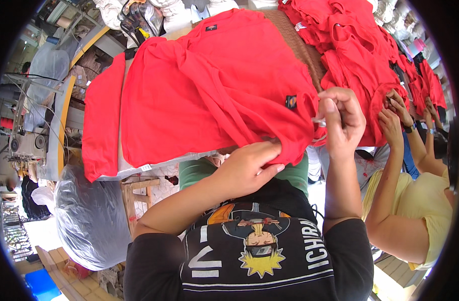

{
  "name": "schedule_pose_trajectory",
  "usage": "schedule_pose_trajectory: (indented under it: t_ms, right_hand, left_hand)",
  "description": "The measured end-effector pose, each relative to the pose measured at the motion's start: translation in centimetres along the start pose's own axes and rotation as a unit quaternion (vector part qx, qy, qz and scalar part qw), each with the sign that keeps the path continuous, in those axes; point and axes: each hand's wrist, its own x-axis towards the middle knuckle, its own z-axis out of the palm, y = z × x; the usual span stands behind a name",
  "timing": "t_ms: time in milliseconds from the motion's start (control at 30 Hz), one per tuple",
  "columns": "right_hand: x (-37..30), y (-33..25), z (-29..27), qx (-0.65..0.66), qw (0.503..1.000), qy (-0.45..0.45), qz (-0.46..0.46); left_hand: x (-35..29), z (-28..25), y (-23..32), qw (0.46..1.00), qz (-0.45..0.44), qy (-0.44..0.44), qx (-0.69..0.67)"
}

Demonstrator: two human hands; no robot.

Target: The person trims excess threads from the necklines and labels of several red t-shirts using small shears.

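A red long-sleeved shirt (pixel 229 65) lies spread over the table, its neckline bunched toward me at the right. The fingers of my left hand (pixel 253 166) are closed on a fold of its edge, with the thumb below. My right hand (pixel 344 120) is raised just right of the neckline, thumb and fingers pinched together. Out of that pinch sticks a small silvery piece (pixel 319 122), close to the red cloth; its kind is hard to make out. A black label (pixel 290 102) shows inside the collar, between the two hands.
More red shirts (pixel 355 60) are heaped at the right, where a co-worker in a yellow top (pixel 415 210) handles red cloth with both hands. A large plastic-wrapped bundle (pixel 91 220) stands at the left beside a wooden stool (pixel 139 193). Sewing machines (pixel 31 143) line the far left.
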Motion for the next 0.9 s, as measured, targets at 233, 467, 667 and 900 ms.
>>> schedule_pose_trajectory:
  t_ms: [233,467,667,900]
  right_hand:
    - [0.2,0.8,2.2,-0.115,0.971,-0.134,0.159]
    - [-1.6,5.2,6.1,-0.279,0.905,-0.288,0.139]
    - [-1.1,5.6,5.0,-0.338,0.897,-0.264,0.107]
    - [3.5,3.9,-1.9,-0.152,0.965,0.202,0.077]
  left_hand:
    - [0.7,-4.0,-3.1,0.981,-0.002,-0.004,0.191]
    - [7.9,-10.6,-9.7,0.890,-0.118,0.173,0.405]
    - [7.5,-12.8,-12.5,0.910,-0.235,0.195,0.280]
    - [1.0,-5.5,-4.1,0.912,0.108,0.393,0.056]
